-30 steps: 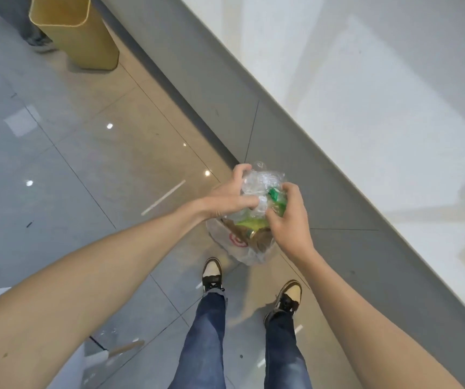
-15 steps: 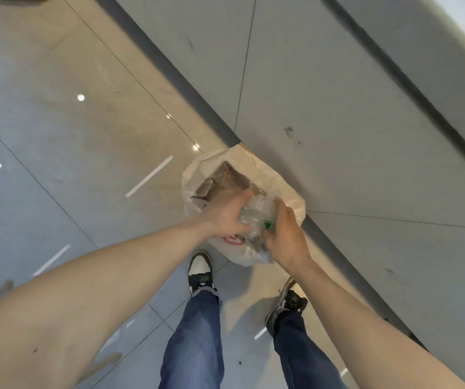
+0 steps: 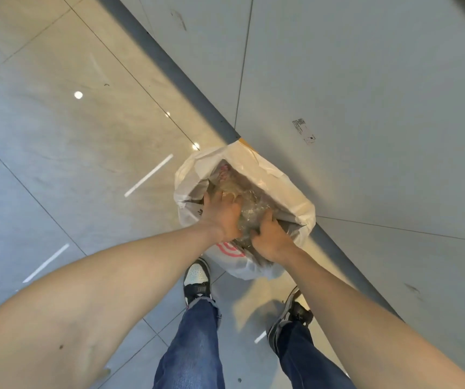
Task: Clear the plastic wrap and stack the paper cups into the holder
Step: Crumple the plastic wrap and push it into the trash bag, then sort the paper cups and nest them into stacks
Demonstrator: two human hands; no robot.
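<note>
Head view: left hand (image 3: 221, 214) and right hand (image 3: 269, 234) are both curling closed on the crumpled plastic wrap (image 3: 249, 213), pressing it inside the white bag (image 3: 296, 203) standing on the floor. Fingertips are hiding in the wrap; bag contents are unclear.

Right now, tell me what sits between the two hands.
Head view: crumpled clear plastic wrap lies between the left hand and right hand, pressed into the white bag.
</note>
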